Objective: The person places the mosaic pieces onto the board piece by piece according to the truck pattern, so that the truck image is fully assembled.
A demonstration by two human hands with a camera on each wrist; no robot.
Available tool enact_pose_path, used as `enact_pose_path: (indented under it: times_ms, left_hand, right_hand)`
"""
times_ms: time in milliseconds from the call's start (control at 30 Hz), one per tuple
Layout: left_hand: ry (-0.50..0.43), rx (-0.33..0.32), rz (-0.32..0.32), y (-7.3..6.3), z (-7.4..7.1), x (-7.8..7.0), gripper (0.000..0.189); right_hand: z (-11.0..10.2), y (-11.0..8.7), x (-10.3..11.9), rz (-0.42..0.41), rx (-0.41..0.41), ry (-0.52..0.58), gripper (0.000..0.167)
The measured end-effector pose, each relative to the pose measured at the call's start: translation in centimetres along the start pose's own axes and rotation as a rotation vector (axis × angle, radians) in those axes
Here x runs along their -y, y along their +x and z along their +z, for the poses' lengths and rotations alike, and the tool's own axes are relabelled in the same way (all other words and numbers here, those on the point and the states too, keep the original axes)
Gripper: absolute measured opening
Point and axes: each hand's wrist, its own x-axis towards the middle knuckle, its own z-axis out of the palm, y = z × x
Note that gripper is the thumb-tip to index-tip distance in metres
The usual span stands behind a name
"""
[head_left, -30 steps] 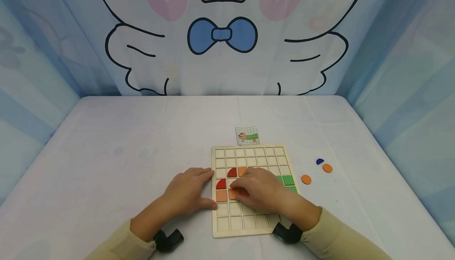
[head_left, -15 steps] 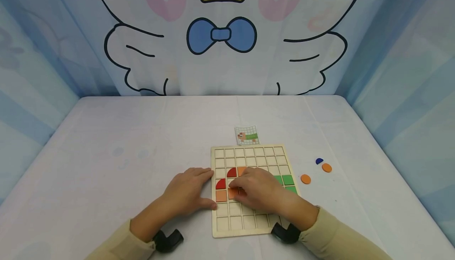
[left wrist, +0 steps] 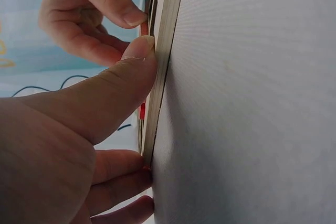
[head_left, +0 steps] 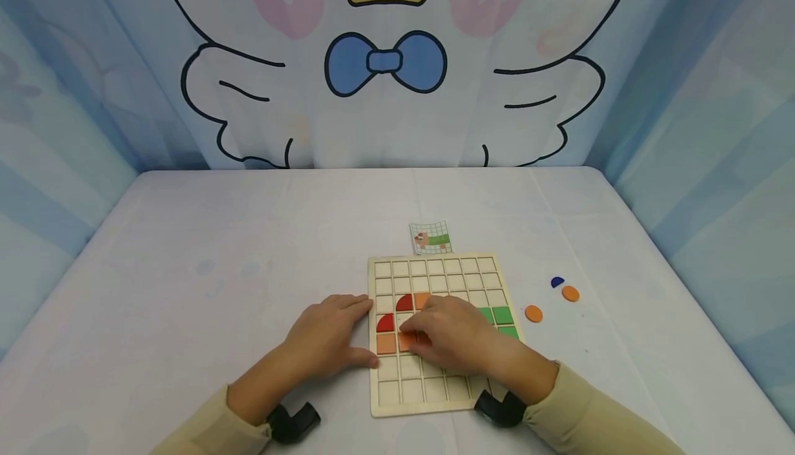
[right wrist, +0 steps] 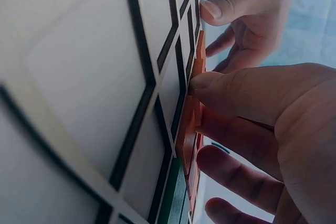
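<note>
A pale wooden grid board (head_left: 390,393) lies on the table, with flat coloured tiles in some cells. My left hand (head_left: 326,334) rests at its left side, thumb and fingertips against the edge, as the left wrist view also shows. Over the middle of the board, my right hand (head_left: 456,334) pinches an orange square tile (head_left: 406,342) between thumb and fingers. Left of that tile sits another orange square (head_left: 386,344), below a red quarter-circle (head_left: 385,322). A second red quarter-circle (head_left: 404,302) adjoins an orange tile (head_left: 421,300). Green squares (head_left: 503,315) fill cells at the right; my right hand hides the cells between.
Behind the board lies a small picture card (head_left: 431,238) with a gridded animal design. To the right are two loose orange discs (head_left: 533,313) and a dark blue half-circle (head_left: 557,282). A printed curtain (head_left: 385,123) stands behind the white-covered table (head_left: 186,248).
</note>
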Motion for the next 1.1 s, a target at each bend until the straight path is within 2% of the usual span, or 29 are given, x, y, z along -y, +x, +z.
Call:
enact_pose_path:
  times_ms: [267, 400, 700, 1100]
  left_hand:
    - [0.001, -0.009, 0.006, -0.10, -0.03, 0.03, 0.084]
    - [0.003, -0.013, 0.004, -0.11, -0.01, 0.05, 0.084]
    - [0.005, -0.002, -0.002, 0.06, 0.09, 0.05, 0.084]
    - [-0.003, -0.017, 0.008, -0.03, 0.12, 0.10, 0.083]
  right_hand:
    - [-0.15, -0.05, 0.35, 0.010, 0.030, -0.053, 0.020]
    - [-0.09, -0.05, 0.34, 0.018, 0.020, -0.069, 0.021]
    - [0.11, -0.20, -0.15, 0.008, -0.013, -0.027, 0.021]
    - [-0.03, -0.11, -0.26, 0.032, 0.008, 0.010, 0.025]
